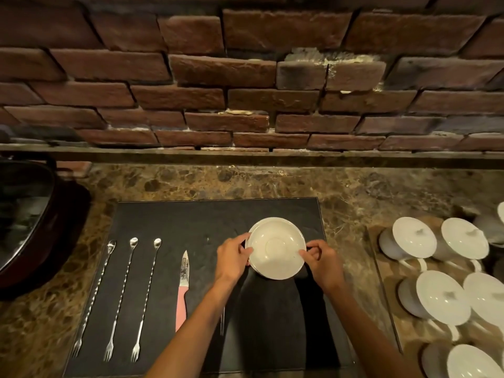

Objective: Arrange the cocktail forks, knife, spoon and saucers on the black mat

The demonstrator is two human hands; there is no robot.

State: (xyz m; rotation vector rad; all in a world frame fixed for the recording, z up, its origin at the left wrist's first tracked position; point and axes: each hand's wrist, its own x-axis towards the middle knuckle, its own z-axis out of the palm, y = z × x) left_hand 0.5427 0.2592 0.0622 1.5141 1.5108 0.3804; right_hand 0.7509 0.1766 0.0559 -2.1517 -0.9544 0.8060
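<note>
- Gripping the stacked saucers (pixel 276 248) by opposite rims: left hand (pixel 232 257) and right hand (pixel 321 264), both clenched on them.
- Saucers sit between the hands, over the black mat (pixel 169 216).

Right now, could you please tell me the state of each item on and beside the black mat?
Three silver twisted cocktail forks: flat, side by side on the black mat.
Pink-handled knife: flat, blade pointing away.
White saucers: stacked, held by left hand and right hand.
White lidded cups: lids on, beside the mat.
</note>
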